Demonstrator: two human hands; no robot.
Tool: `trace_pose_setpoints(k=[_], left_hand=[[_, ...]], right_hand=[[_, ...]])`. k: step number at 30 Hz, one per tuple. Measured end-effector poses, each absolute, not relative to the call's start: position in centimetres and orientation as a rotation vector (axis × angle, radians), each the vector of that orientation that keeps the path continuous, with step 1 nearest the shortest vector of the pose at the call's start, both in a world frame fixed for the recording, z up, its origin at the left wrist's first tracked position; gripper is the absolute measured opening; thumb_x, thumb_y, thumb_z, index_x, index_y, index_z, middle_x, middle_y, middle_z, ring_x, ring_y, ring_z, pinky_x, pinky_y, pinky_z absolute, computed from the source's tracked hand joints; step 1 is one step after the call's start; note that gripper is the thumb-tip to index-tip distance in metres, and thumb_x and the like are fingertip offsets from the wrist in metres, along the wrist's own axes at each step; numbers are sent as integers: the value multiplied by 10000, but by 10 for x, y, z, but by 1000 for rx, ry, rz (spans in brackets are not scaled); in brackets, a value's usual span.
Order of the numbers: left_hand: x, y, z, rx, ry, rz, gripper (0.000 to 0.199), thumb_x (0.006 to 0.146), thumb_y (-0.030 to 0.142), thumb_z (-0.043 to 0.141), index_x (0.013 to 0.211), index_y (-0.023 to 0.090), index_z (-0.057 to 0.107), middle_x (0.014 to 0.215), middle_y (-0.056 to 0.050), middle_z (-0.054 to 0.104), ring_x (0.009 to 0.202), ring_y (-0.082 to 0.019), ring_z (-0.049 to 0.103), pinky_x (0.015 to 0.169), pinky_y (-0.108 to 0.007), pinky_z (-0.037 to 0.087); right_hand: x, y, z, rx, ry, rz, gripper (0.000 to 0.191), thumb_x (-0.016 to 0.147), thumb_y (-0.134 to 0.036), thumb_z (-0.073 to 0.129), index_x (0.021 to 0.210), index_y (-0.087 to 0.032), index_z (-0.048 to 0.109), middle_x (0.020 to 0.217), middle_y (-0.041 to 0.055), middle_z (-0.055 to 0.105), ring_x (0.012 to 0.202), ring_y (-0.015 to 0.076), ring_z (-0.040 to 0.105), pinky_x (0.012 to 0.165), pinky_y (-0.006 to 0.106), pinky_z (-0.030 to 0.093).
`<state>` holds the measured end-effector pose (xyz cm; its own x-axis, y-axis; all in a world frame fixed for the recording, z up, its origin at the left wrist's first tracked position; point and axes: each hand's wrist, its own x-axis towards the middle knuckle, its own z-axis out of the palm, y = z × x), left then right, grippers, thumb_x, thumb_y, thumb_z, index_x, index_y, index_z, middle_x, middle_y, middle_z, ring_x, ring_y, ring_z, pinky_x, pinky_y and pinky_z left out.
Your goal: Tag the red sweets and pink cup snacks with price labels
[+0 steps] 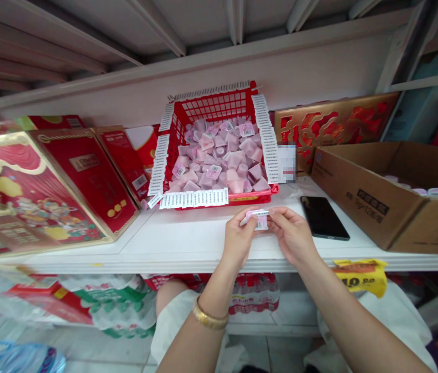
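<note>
My left hand [238, 237] is closed on a small pink jelly cup [261, 224] with a barcode on its lid. A white barcode sticker [260, 213] lies across the cup's upper edge, and my right hand [293, 235] pinches its right end. Both hands are just above the white shelf, in front of a red plastic basket [246, 198]. Many similar pink and lilac cups [219, 155] fill the basket, some showing barcodes on their lids. Rows of barcode stickers [193, 198] hang along the basket's rims.
A black phone [324, 217] lies right of my hands, beside an open cardboard box [362, 202] with more cups inside. Red gift boxes [83, 171] stand at left. A yellow price tag [362, 277] hangs at the shelf edge. Bottled drinks [256, 295] are below; an upper shelf [203, 57] hangs overhead.
</note>
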<state>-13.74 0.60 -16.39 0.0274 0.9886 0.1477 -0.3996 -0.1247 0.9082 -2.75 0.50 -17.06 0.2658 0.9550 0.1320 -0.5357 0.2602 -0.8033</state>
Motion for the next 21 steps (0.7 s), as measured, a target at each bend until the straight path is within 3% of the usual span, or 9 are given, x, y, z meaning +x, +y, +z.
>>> trace_pose_setpoints(k=[4,9,15,21], left_hand=[[-137,6,-165,1045,791,1457,291,673,345,756,887,151,722,892,-66,737,812,-207,688,761,-351,566],[-138,3,-165,1043,772,1470,252,681,333,749,852,151,716,859,-54,740,775,-194,685,757,-343,570],[-138,1,-164,1042,766,1443,303,680,331,753,922,151,724,901,-58,740,791,-190,679,754,-360,583],[-138,4,-165,1002,764,1420,317,673,324,762,934,148,724,853,-58,740,765,-194,691,778,-385,579]], right_hand=[[-29,4,-168,-754,-659,1128,291,504,-349,850,663,-175,680,640,0,653,585,107,552,589,254,455],[-29,0,-165,-756,-684,1129,502,517,-353,857,962,-203,679,592,-37,638,570,115,565,585,250,457],[-32,1,-168,-813,-841,1094,368,483,-386,861,696,-180,643,645,-12,641,589,120,558,575,247,439],[-30,4,-172,-811,-867,1067,270,590,-417,760,675,-193,635,611,-14,611,565,126,523,559,254,431]])
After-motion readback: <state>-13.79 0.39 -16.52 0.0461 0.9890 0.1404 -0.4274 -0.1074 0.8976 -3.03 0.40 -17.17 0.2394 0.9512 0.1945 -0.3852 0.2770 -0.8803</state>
